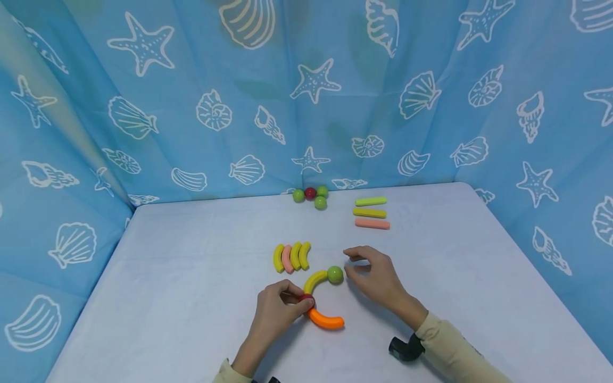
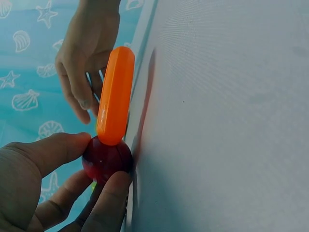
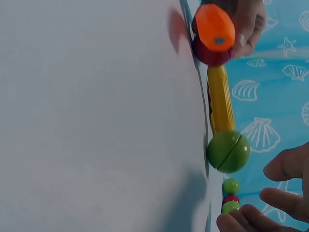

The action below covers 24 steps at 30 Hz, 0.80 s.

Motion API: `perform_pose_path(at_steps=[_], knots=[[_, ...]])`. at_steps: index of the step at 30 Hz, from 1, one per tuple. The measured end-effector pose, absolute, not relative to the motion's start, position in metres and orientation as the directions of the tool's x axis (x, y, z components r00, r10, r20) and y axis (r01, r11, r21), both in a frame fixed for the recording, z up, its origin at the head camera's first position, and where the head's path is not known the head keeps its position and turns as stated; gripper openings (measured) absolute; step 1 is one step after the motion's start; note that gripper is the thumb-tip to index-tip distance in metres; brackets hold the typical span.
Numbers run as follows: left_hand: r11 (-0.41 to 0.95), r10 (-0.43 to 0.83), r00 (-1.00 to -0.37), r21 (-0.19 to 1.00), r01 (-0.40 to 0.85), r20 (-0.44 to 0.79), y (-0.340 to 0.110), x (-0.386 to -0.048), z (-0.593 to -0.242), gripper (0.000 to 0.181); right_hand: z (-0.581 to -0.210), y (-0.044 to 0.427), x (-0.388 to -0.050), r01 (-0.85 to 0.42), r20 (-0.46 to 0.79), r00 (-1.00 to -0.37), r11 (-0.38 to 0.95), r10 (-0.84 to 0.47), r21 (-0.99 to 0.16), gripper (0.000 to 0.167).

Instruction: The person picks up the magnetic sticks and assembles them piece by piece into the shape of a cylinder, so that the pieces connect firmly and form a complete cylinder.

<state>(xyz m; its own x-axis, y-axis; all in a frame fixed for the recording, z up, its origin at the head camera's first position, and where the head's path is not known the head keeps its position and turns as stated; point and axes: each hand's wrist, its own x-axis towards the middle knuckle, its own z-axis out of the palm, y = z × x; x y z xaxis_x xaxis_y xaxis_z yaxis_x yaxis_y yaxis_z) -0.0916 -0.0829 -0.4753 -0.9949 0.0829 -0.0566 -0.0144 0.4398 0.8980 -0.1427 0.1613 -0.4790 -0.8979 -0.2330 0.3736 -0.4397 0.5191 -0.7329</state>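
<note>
My left hand (image 1: 280,308) pinches a red ball (image 2: 107,159) between thumb and fingers. Joined to that ball are a curved orange piece (image 1: 326,320) and a curved yellow piece (image 1: 315,280). At the yellow piece's other end sits a green ball (image 1: 335,275). Together they form an open curve on the right side of the left hand. My right hand (image 1: 375,276) is just right of the green ball, not touching it, fingers apart and holding nothing; the right wrist view shows a gap between its fingertips and the green ball (image 3: 228,152).
Behind the hands lie several curved pieces side by side, yellow (image 1: 296,255) and pink (image 1: 287,259). Farther back are green balls (image 1: 320,202) with a red one (image 1: 310,193), and three straight sticks (image 1: 370,213). A white table (image 1: 191,298) meets a blue shell-patterned curtain (image 1: 268,96).
</note>
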Motion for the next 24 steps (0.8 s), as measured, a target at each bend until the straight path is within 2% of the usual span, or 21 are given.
perform_pose_path(at_steps=[7,24], knots=[[0.421,0.077,-0.994,0.906,-0.042,-0.082,-0.082,-0.091,-0.476,0.019,-0.477,0.162,-0.161,-0.418,0.367,-0.907,0.542,-0.206,-0.729,0.029],[0.416,0.096,-0.993,0.909,-0.019,-0.064,-0.084,-0.092,-0.476,0.021,-0.476,0.146,-0.204,-0.321,0.303,-0.943,0.624,-0.14,-0.712,0.029]])
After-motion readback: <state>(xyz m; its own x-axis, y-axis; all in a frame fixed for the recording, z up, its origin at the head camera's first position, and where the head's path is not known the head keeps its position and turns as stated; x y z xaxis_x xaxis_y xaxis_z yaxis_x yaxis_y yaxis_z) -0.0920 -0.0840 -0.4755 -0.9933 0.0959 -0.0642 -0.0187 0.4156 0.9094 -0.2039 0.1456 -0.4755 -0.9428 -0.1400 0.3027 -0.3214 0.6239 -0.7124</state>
